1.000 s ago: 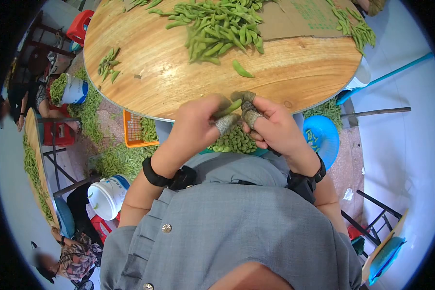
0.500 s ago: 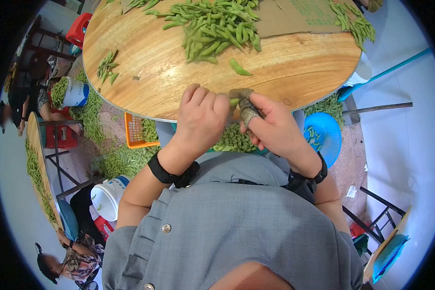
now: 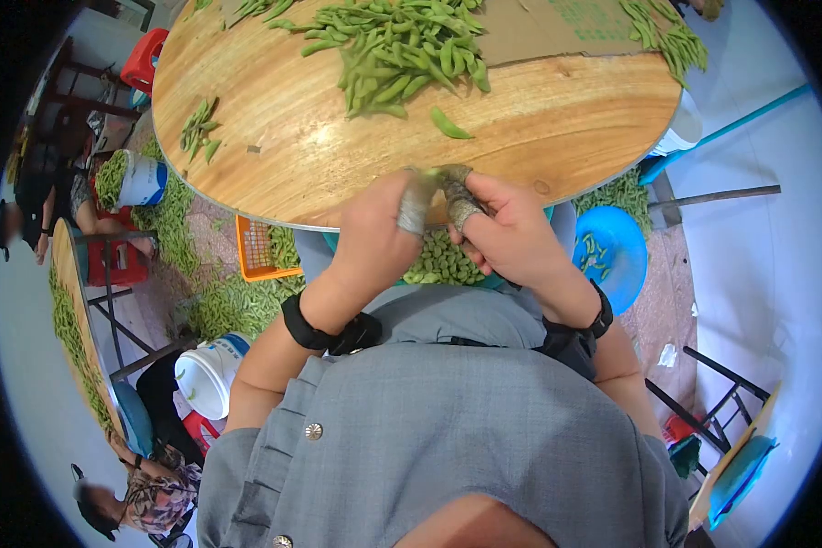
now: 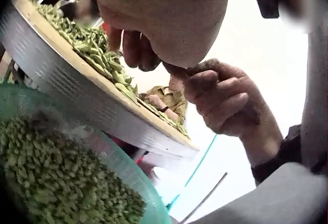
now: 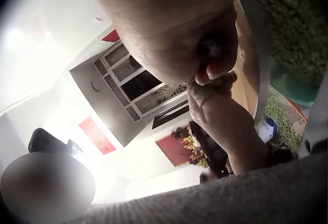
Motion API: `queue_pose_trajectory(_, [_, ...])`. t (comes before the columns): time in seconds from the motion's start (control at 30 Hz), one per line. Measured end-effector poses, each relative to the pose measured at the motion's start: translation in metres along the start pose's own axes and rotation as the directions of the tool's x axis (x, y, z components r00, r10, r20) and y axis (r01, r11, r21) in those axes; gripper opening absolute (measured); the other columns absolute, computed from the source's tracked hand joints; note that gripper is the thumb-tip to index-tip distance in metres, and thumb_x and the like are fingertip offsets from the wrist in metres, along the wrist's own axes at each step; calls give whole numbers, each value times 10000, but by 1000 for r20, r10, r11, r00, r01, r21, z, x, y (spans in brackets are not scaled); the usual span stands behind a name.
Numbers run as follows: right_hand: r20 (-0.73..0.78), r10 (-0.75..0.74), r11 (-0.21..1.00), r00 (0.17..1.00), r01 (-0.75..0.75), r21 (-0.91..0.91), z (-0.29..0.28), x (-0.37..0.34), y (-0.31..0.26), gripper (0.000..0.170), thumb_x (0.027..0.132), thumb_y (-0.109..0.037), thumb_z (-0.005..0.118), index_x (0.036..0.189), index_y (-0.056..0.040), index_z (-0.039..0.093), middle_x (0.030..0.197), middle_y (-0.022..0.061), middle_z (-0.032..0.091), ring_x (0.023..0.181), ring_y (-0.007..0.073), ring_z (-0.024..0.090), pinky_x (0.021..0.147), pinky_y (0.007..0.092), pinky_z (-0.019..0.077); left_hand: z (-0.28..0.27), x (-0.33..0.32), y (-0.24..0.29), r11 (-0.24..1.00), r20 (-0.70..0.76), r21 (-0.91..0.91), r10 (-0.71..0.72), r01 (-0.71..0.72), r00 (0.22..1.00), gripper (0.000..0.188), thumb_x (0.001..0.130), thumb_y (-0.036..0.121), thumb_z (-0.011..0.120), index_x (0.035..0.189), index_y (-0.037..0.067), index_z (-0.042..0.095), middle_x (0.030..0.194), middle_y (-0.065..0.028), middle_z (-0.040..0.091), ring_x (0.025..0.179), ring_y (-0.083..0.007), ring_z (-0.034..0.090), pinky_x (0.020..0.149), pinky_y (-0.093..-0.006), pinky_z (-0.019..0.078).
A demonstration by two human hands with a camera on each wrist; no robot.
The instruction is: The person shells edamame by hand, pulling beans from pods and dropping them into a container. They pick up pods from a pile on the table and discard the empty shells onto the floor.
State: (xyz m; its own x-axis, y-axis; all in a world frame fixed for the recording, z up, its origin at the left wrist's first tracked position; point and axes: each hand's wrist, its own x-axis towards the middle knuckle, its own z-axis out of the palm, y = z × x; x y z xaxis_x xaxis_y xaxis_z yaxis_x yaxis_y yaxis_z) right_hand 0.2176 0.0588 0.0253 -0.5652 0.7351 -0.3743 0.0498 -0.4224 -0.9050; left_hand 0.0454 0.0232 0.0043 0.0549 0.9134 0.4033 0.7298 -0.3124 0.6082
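Pinching blurred pod [image 3: 431, 173] between left hand [image 3: 374, 224] and right hand [image 3: 519, 236], fingers curled, above bowl [image 4: 154, 197], likely to catch drops.

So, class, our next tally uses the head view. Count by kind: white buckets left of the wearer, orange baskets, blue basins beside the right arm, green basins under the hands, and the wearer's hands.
White buckets: 2
Orange baskets: 1
Blue basins: 1
Green basins: 1
Hands, left hand and right hand: 2
Total: 7
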Motion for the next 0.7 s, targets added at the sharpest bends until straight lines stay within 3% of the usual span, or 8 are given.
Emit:
queue_pose_trajectory(0.03, [1, 17, 1000, 1000, -17, -26, 0, 1, 3, 361, 861, -46, 456, 1209, -78, 550, 717, -7, 564, 482, 40, 466, 397, 194, 379, 1, -1, 1, 896, 99, -360, -243, 262, 965, 172, 860, 139, 581, 971, 11, 610, 687, -94, 544, 625, -194, 544, 581, -315, 433])
queue_pose_trajectory(0.23, [74, -25, 1000, 997, 23, 21, -8, -1, 12, 345, 856, -52, 478, 1190, -68, 562, 712, -8, 565, 500, 50, 481, 430, 210, 396, -9, -11, -16, 215, 556, -695, -443, 686, 703, 168, 905, 156, 540, 961, 22, 626, 687, -82, 565, 604, -150, 544, 557, -323, 437])
queue_pose_trajectory(0.27, [36, -55, 997, 998, 57, -48, -9, 0, 14, 302, 829, -53, 494, 1111, -69, 600, 704, -6, 573, 525, 62, 517, 455, 235, 424, -9, -12, -16, 215, 555, -696, -444, 685, 703, 168, 905, 156, 540, 961, 22, 626, 687, -82, 565, 604, -150, 544, 557, -323, 437])
queue_pose_trajectory(0.33, [-90, -371, 895, 924, 330, -302, -5, 10, 22, 247, 826, -68, 533, 1062, -64, 605, 705, 1, 576, 538, 66, 527, 471, 240, 432, -9, -12, -15, 813, 300, -400, -320, 423, 898, 157, 898, 145, 529, 927, 18, 617, 669, -71, 550, 599, -160, 545, 567, -346, 446])
queue_pose_trajectory(0.37, [-122, -665, 660, 737, 503, -558, -4, 14, 24, 195, 823, -82, 571, 1013, -59, 609, 706, 9, 579, 551, 70, 537, 487, 246, 440, -9, -12, -14, 813, 300, -401, -319, 422, 899, 157, 898, 145, 529, 927, 18, 617, 669, -71, 550, 599, -160, 545, 567, -346, 446])
queue_pose_trajectory(0.43, [-61, -618, 669, 784, 484, -564, -3, 11, 23, 144, 835, -103, 594, 971, -54, 600, 711, 17, 581, 543, 72, 538, 475, 244, 433, -9, -10, -9, 989, 180, -143, 44, -18, 983, 133, 888, 128, 535, 901, 22, 614, 680, -68, 556, 596, -155, 538, 565, -339, 441])
queue_pose_trajectory(0.57, [26, -162, 981, 987, 163, -106, -2, -1, 4, 120, 869, -147, 626, 879, -43, 566, 673, 15, 566, 493, 80, 517, 435, 238, 409, -20, -10, 3, 979, 222, -188, 122, -81, 967, 133, 909, 111, 515, 905, 22, 613, 708, -77, 579, 592, -161, 530, 573, -326, 444])
queue_pose_trajectory(0.7, [194, 6, 941, 981, -72, 331, -6, 8, 8, 94, 888, -125, 595, 886, -35, 569, 619, 3, 544, 456, 75, 488, 416, 231, 395, -25, -16, 8, 553, 502, -675, -141, 489, 853, 247, 983, 216, 472, 937, 13, 605, 705, -27, 572, 594, -105, 503, 543, -254, 409])
